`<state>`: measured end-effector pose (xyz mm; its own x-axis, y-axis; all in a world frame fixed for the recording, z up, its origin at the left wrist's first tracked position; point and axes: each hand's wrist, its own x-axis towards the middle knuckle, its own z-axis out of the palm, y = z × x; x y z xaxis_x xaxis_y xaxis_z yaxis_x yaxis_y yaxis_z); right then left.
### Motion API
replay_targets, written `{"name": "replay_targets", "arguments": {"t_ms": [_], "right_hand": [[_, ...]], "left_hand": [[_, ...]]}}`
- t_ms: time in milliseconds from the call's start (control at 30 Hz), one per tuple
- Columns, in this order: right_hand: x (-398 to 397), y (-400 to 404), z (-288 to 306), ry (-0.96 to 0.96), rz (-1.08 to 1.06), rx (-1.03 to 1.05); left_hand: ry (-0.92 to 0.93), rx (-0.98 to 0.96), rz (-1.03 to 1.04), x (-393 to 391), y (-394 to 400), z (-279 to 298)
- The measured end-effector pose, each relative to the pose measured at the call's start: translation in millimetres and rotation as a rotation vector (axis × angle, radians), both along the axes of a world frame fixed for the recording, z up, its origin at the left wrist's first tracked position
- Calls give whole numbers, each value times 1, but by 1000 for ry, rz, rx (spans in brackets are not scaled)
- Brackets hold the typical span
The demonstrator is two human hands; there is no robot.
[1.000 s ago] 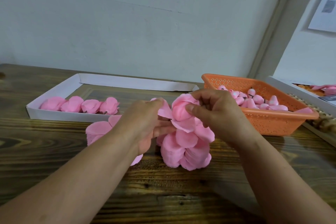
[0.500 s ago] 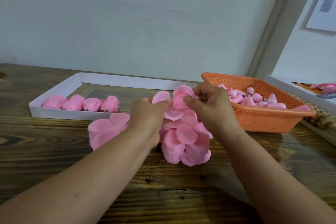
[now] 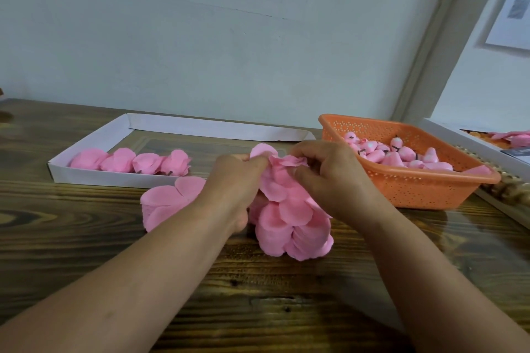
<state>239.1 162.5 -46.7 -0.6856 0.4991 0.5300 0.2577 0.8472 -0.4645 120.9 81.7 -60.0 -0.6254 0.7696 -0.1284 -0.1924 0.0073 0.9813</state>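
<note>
Centre frame: left grip point(image 3: 235, 183) and right grip point(image 3: 329, 178) both pinch petals point(image 3: 286, 209) over dark wood table point(image 3: 71, 238); white tray point(image 3: 100, 178) upper left, orange basket point(image 3: 415, 192) right, pale wall point(image 3: 229, 37) behind

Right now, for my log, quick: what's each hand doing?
Left hand: closed, pinching the pink petal bunch at its top.
Right hand: closed, gripping the same bunch's top.

A small craft workroom: a wooden tabletop point(image 3: 86, 238) against a plain wall, a white tray point(image 3: 94, 140) of finished pink flowers point(image 3: 132, 162), an orange basket point(image 3: 424, 186) of buds point(image 3: 401, 155).
</note>
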Motion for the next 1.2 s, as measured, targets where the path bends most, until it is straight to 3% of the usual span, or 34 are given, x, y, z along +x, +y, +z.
{"name": "replay_targets", "arguments": {"t_ms": [333, 467, 867, 967, 1200], "right_hand": [[6, -4, 6, -17, 49, 53], [4, -5, 5, -40, 32, 66], [0, -3, -2, 34, 19, -54], [1, -3, -1, 3, 32, -73], [1, -2, 0, -26, 15, -63]], "left_hand": [[-82, 82, -173, -12, -10, 11], [5, 68, -187, -10, -10, 6], [30, 3, -143, -4, -7, -2], [100, 12, -127, -3, -8, -1], [463, -26, -85, 3, -9, -6]]}}
